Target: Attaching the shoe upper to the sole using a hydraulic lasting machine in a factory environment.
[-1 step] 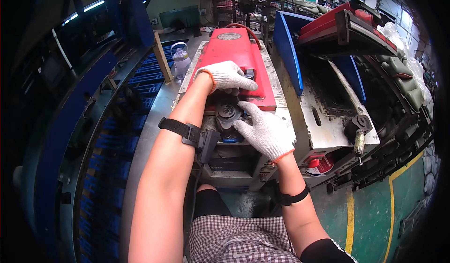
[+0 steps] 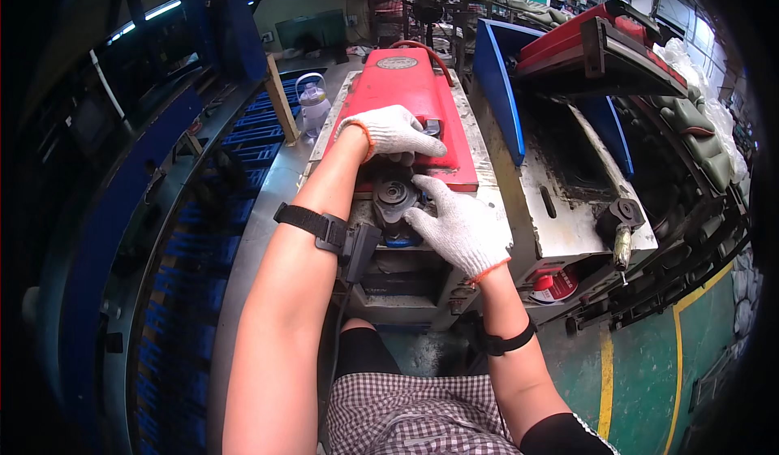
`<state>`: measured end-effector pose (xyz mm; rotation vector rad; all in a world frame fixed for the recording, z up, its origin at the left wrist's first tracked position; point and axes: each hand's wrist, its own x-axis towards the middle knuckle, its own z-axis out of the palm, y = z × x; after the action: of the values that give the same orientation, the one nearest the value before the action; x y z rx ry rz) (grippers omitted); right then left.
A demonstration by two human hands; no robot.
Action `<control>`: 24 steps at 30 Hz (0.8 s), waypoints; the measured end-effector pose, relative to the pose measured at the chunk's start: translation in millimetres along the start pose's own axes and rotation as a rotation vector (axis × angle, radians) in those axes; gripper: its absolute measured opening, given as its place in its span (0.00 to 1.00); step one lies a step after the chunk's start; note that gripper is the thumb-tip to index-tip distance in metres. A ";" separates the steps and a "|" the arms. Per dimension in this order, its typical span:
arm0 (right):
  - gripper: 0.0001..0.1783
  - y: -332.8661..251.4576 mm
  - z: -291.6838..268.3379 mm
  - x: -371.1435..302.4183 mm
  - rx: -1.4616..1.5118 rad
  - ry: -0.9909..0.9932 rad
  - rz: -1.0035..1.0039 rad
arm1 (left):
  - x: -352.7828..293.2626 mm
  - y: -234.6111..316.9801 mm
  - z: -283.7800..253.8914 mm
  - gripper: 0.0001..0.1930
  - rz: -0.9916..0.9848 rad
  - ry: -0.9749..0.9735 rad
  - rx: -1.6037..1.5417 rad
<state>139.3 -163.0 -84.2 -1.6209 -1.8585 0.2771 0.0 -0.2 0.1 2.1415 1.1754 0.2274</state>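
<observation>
White knit gloves with orange cuffs cover both my hands. My left hand (image 2: 395, 133) is over the front of a red machine cover (image 2: 398, 90), beside a small metal fitting (image 2: 432, 127). Its fingers curl down toward a dark gap, and what they close on is hidden. Just below, a round dark metal clamp part (image 2: 393, 193) with a ringed centre sits at the machine's front edge. My right hand (image 2: 462, 226) meets its right side, thumb and forefinger spread apart in a C shape with fingertips at the part's edge.
A similar machine (image 2: 560, 203) stands at right, its red lid (image 2: 600, 57) raised between blue side panels. A lidded bottle (image 2: 312, 106) stands left of the red cover. Blue slatted racking (image 2: 195, 284) runs along the left. Yellow lines mark the green floor (image 2: 641, 357).
</observation>
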 end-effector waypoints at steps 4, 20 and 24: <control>0.33 -0.9 -0.8 1.4 -0.014 -0.009 0.023 | 0.4 0.7 -1.0 0.23 -0.004 0.002 0.021; 0.33 2.0 1.6 1.3 -0.007 -0.003 0.014 | 0.5 0.0 -0.5 0.22 -0.004 0.000 0.006; 0.33 1.1 1.1 0.9 0.000 0.008 0.005 | 0.5 0.0 -0.5 0.22 -0.006 0.002 0.007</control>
<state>139.5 -161.6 -85.3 -1.6248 -1.8481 0.2725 0.1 0.4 0.4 2.1443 1.1853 0.2224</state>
